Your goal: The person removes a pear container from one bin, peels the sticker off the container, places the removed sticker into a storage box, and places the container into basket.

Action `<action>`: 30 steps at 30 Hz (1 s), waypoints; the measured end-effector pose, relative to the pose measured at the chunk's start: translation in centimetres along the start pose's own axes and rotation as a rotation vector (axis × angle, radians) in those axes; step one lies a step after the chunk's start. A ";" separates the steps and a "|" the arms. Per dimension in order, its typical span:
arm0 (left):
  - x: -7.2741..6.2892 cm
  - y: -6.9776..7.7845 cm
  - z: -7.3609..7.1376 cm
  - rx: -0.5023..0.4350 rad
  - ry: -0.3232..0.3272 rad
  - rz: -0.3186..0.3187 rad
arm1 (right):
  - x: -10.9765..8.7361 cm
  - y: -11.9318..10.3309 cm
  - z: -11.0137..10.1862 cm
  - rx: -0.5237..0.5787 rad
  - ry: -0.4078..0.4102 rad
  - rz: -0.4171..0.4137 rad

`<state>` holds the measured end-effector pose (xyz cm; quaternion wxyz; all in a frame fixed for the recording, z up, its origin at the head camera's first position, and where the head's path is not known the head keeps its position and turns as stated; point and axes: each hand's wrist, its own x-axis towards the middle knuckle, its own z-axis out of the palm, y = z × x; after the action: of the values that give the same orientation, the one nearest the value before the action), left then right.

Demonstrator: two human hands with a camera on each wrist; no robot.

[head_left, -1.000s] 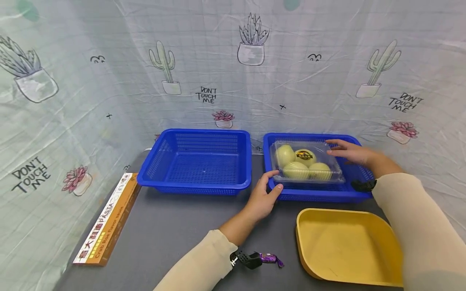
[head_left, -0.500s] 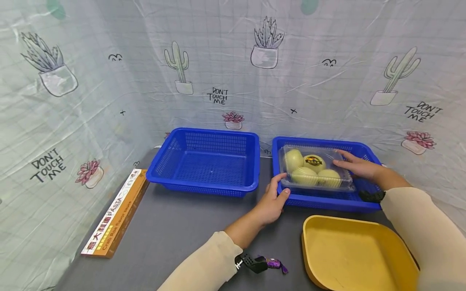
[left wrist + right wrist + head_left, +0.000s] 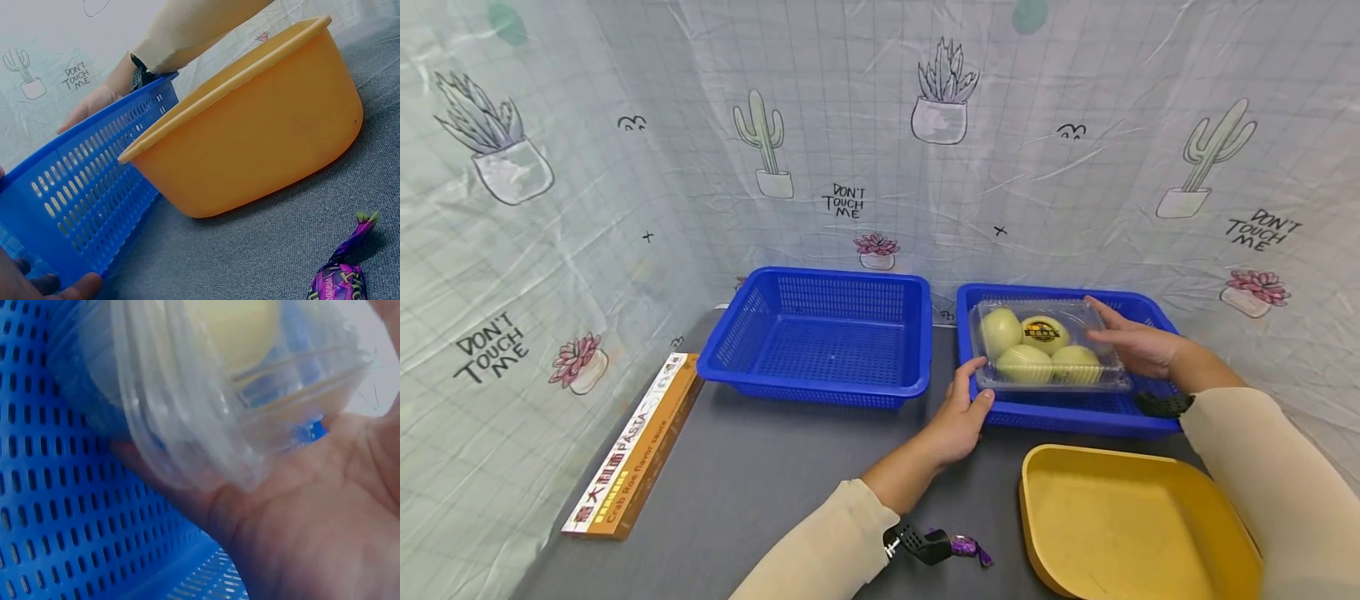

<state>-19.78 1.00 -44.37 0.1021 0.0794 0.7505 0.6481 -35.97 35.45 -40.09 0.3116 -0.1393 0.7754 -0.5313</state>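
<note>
The step in hand appeared to be handling the clear plastic clamshell box [image 3: 1048, 348], which held pale green round fruits [image 3: 1002, 332]. It lay in the right-hand blue perforated plastic basket [image 3: 1075, 419], towards that basket's left side; whether it rested fully on the bottom could not be told. The right hand [image 3: 1138, 343] grasped the box's right end, with the palm close against the clear plastic. The left hand [image 3: 957, 423] was at the basket's near left corner, index finger and thumb spread there — whether they gripped the box, the rim or neither could not be told.

The next move, by this reading, called for a sure hold at the left end too, then level support from both sides — a squeeze could buckle such thin plastic. Nearer stood the yellow rounded rectangular plastic bin [image 3: 1131, 521], just beside the basket.
</note>
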 end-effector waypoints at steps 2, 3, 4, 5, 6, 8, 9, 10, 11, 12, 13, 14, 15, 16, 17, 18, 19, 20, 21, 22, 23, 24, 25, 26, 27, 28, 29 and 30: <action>0.0 0.0 0.0 0.001 -0.002 -0.005 | 0.1 0.1 -0.1 0.016 0.009 -0.006; 0.0 0.0 -0.1 0.001 -0.003 -0.006 | 0.1 0.1 -0.1 0.025 0.010 -0.010; 0.0 0.0 -0.1 0.001 -0.004 -0.007 | 0.2 0.1 -0.2 0.033 0.012 -0.014; 0.0 -0.1 -0.1 -0.001 -0.005 -0.007 | 0.2 0.1 -0.3 0.041 0.011 -0.018; 0.0 -0.1 -0.1 -0.002 -0.007 -0.008 | 0.1 0.1 -0.5 0.049 0.014 -0.020; 0.0 -0.1 -0.2 -0.003 -0.013 -0.009 | 0.1 0.1 -0.7 0.075 0.017 -0.018; 0.1 -0.2 -0.3 -0.002 -0.015 -0.004 | 0.0 0.1 -0.9 0.086 0.019 -0.020; 0.1 -0.2 -0.3 0.000 -0.018 -0.002 | 0.0 0.1 -1.0 0.092 0.024 -0.021; 0.1 -0.2 -0.4 0.003 -0.021 0.001 | -0.1 0.1 -1.1 0.093 0.026 -0.021; 0.1 -0.2 -0.4 0.007 -0.024 0.003 | -0.1 0.2 -1.2 0.088 0.031 -0.019; 0.1 -0.2 -0.5 0.009 -0.026 0.006 | -0.1 0.1 -1.3 0.080 0.033 -0.021; 0.1 -0.2 -0.5 0.009 -0.028 0.008 | -0.1 0.1 -1.4 0.067 0.038 -0.021; 0.1 -0.3 -0.5 0.010 -0.030 0.010 | -0.1 0.1 -1.5 0.054 0.041 -0.022; 0.1 -0.2 -0.6 0.011 -0.031 0.006 | 0.0 0.1 -1.5 0.039 0.044 -0.020; 0.1 -0.3 -0.6 0.009 -0.031 0.005 | 0.0 0.1 -1.5 0.029 0.047 -0.017; 0.1 -0.3 -0.6 0.006 -0.032 0.001 | 0.0 0.0 -1.5 0.022 0.050 -0.016; 0.0 -0.3 -0.6 0.003 -0.032 -0.002 | 0.0 0.0 -1.5 0.018 0.052 -0.014; 0.0 -0.3 -0.6 -0.001 -0.031 -0.007 | 0.1 0.0 -1.5 0.017 0.057 -0.010; -0.1 -0.3 -0.6 -0.007 -0.031 -0.013 | 0.1 0.0 -1.4 0.015 0.061 -0.008; -0.1 -0.2 -0.6 -0.014 -0.030 -0.020 | 0.1 0.0 -1.4 0.012 0.064 -0.006; -0.2 -0.2 -0.6 -0.023 -0.031 -0.026 | 0.1 -0.1 -1.4 0.009 0.066 -0.007; -0.2 -0.2 -0.6 -0.031 -0.033 -0.032 | 0.1 0.0 -1.3 0.005 0.068 -0.008; -0.2 -0.2 -0.6 -0.037 -0.035 -0.036 | 0.0 0.0 -1.4 -0.001 0.074 -0.011; -0.3 -0.1 -0.5 -0.042 -0.038 -0.039 | 0.0 0.1 -1.4 -0.003 0.083 -0.010; -0.3 -0.1 -0.5 -0.046 -0.040 -0.041 | -0.1 0.1 -1.5 -0.008 0.090 -0.011; -0.3 0.0 -0.5 -0.048 -0.041 -0.042 | -0.2 0.1 -1.6 -0.011 0.099 -0.013; -0.3 0.0 -0.4 -0.051 -0.042 -0.043 | -0.3 0.2 -1.6 -0.013 0.109 -0.015; -0.3 0.0 -0.4 -0.054 -0.041 -0.046 | -0.3 0.2 -1.8 -0.015 0.119 -0.016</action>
<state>-19.60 0.55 -44.25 0.1344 0.0729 0.7321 0.6638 -36.82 36.99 -39.75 0.2597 -0.1160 0.7953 -0.5354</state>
